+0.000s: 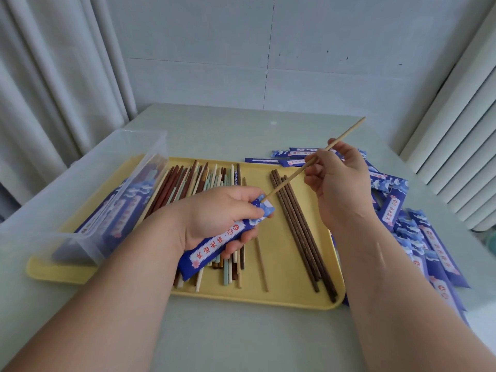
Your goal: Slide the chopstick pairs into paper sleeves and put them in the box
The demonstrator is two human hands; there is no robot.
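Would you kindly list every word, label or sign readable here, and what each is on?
"欢迎光临" probably, upside down, red on the white panel of the blue sleeve in the left hand.
Print on the loose sleeves and those in the box: too blurred to read.

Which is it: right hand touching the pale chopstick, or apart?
Touching: the head view shows the right hand pinching the pale chopstick between fingers and thumb.

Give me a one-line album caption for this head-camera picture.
Left hand holds a blue paper sleeve while the right hand brings a pale chopstick to its opening, above a yellow tray.
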